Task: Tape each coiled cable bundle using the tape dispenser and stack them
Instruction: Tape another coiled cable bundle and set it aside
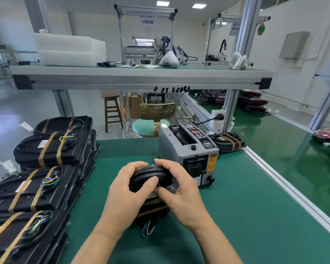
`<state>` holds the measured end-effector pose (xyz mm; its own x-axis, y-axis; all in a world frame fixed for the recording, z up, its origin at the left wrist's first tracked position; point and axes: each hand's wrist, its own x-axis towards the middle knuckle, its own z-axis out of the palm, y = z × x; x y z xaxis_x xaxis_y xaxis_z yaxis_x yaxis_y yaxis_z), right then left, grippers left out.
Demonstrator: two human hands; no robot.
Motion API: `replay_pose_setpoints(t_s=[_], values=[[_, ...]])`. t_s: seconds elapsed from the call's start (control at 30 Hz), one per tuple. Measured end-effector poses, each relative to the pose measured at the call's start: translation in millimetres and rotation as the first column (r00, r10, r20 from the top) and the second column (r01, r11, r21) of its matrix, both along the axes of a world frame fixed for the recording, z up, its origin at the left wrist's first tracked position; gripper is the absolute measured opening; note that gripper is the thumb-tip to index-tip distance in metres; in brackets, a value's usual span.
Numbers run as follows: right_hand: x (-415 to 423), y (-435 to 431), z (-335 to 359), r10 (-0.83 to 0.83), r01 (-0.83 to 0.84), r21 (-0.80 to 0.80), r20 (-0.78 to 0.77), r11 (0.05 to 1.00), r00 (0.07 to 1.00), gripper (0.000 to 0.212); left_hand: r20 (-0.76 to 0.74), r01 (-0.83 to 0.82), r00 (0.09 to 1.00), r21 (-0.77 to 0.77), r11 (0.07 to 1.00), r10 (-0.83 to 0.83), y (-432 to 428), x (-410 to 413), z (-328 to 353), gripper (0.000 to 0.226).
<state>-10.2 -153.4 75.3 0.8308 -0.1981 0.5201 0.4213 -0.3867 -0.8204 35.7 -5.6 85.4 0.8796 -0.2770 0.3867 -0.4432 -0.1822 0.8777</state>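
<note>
We see a green surface [236, 216] | left edge: we count several stacks of taped cable bundles [46, 168] | far middle: tape dispenser [187, 149] | just beside it, right rear: one taped bundle [229, 142]

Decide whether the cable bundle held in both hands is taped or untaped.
Taped, at least partly: tan tape bands cross the lower part of the cable bundle, just above its loose coloured wires.

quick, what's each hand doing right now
Left hand: gripping the black coiled cable bundle.
Right hand: gripping the same bundle.
</note>
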Motion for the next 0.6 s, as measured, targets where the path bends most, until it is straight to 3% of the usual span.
replay_pose_setpoints(t_s=[0.2,0.6], values=[[3,-2,0,0.031,-0.031,0.002,-0.023,1.0,0.999,0.059,-0.054,-0.068,0.997,-0.099,0.993,0.063,-8,1,0,0.04],[-2,-6,-7,0.025,-0.014,0.128,-0.086,0.992,0.996,0.059,-0.06,-0.116,0.992,-0.127,0.985,0.109,-12,6,-8,0.039]])
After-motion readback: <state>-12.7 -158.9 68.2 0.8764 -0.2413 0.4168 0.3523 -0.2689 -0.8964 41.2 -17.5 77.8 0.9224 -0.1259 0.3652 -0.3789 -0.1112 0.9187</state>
